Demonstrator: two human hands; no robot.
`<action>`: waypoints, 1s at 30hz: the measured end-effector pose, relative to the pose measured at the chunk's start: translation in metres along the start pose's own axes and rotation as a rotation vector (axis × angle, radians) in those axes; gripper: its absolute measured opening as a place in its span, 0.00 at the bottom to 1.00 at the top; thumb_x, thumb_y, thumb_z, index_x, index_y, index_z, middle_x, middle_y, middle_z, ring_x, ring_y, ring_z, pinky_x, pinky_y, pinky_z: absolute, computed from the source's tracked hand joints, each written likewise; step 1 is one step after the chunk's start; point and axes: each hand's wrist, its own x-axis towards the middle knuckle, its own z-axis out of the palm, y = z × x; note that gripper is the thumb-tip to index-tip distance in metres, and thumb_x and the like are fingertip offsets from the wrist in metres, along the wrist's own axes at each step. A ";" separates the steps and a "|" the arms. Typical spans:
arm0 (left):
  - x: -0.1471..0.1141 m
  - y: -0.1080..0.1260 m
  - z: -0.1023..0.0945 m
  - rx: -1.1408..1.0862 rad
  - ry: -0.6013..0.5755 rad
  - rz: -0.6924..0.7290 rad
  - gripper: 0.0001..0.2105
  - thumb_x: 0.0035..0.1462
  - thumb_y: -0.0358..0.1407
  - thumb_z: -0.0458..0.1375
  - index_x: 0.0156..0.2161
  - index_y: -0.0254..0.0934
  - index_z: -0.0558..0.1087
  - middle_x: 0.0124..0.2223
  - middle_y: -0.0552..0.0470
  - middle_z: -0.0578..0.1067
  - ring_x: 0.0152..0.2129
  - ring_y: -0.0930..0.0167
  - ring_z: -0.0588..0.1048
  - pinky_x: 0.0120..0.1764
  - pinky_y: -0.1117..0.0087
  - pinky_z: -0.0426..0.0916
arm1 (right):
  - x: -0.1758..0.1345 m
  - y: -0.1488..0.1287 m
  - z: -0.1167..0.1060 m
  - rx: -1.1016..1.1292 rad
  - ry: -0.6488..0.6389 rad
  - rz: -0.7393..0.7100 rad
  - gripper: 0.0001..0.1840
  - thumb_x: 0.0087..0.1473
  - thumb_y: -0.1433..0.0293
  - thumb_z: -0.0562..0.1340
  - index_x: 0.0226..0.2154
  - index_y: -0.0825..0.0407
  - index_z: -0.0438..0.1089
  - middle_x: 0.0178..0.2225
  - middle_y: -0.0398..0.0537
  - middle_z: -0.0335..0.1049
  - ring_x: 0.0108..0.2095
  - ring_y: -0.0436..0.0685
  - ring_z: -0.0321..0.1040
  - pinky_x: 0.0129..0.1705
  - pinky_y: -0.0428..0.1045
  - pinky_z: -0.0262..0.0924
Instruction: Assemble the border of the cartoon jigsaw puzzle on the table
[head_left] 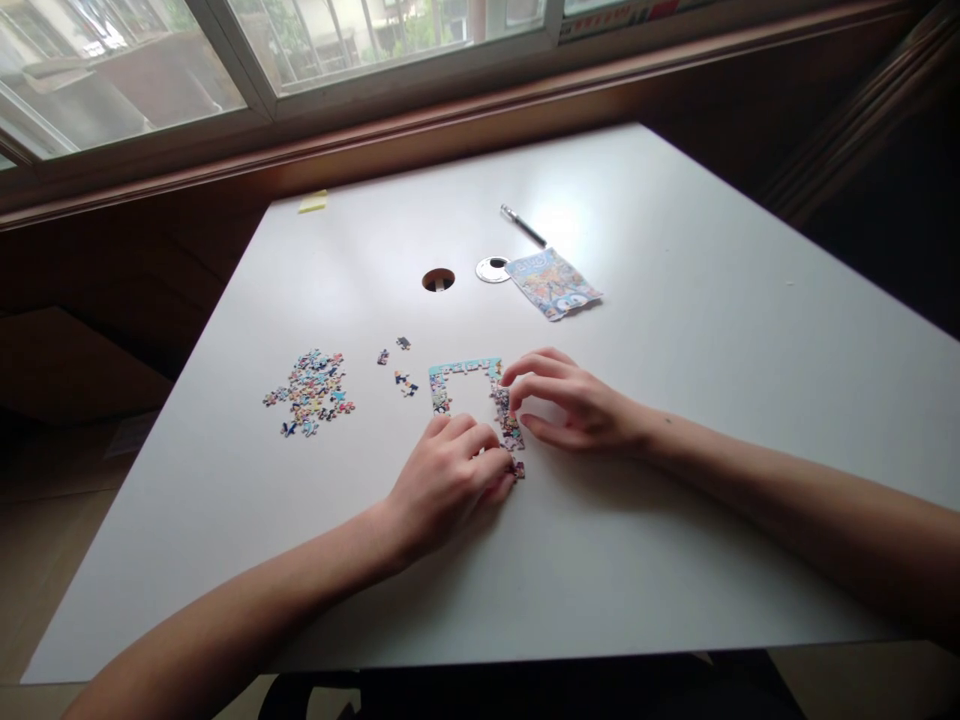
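A partly joined jigsaw puzzle [465, 366] lies flat on the white table. Its top edge is light blue, and multicoloured strips run down both sides around a bare middle. My left hand [451, 462] is closed over the lower part, fingers curled at a puzzle piece [519, 468] by the lower right corner; it hides the bottom of the left strip. Resting at the right strip is my right hand [574, 405], its bent fingers apart and the fingertips touching or nearly touching the strip's outer edge. No piece shows between them.
A heap of loose puzzle pieces [311, 390] lies to the left, with several stray pieces [405, 383] nearer the puzzle. Beyond are a cable hole [438, 280], its round cover [491, 270], a printed packet [555, 283], a pen [523, 225] and a yellow sticky note [313, 202].
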 end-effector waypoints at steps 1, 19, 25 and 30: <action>0.001 0.001 0.002 0.015 0.013 0.004 0.07 0.65 0.35 0.57 0.36 0.38 0.76 0.36 0.51 0.77 0.35 0.69 0.71 0.40 0.65 0.61 | 0.000 0.000 -0.001 0.005 -0.017 -0.012 0.10 0.53 0.73 0.63 0.39 0.46 0.70 0.48 0.51 0.71 0.52 0.61 0.64 0.56 0.59 0.60; 0.004 0.003 0.007 0.126 0.125 0.043 0.07 0.65 0.34 0.57 0.36 0.37 0.76 0.34 0.51 0.78 0.33 0.69 0.71 0.38 0.64 0.60 | 0.000 -0.002 0.000 -0.062 -0.139 -0.052 0.13 0.53 0.65 0.65 0.42 0.47 0.70 0.52 0.54 0.68 0.55 0.65 0.61 0.57 0.63 0.56; 0.001 0.002 0.004 0.154 0.078 0.084 0.06 0.65 0.30 0.56 0.37 0.38 0.75 0.37 0.51 0.78 0.36 0.69 0.71 0.40 0.64 0.61 | 0.000 -0.003 0.000 -0.064 -0.131 -0.052 0.12 0.52 0.66 0.66 0.41 0.46 0.71 0.52 0.53 0.69 0.55 0.65 0.61 0.57 0.63 0.56; -0.001 0.008 -0.007 0.262 -0.006 0.169 0.06 0.63 0.28 0.55 0.43 0.34 0.75 0.46 0.45 0.78 0.44 0.62 0.73 0.44 0.60 0.61 | 0.001 -0.004 0.000 -0.072 -0.139 -0.047 0.12 0.53 0.65 0.66 0.41 0.46 0.71 0.52 0.53 0.68 0.55 0.65 0.60 0.57 0.63 0.57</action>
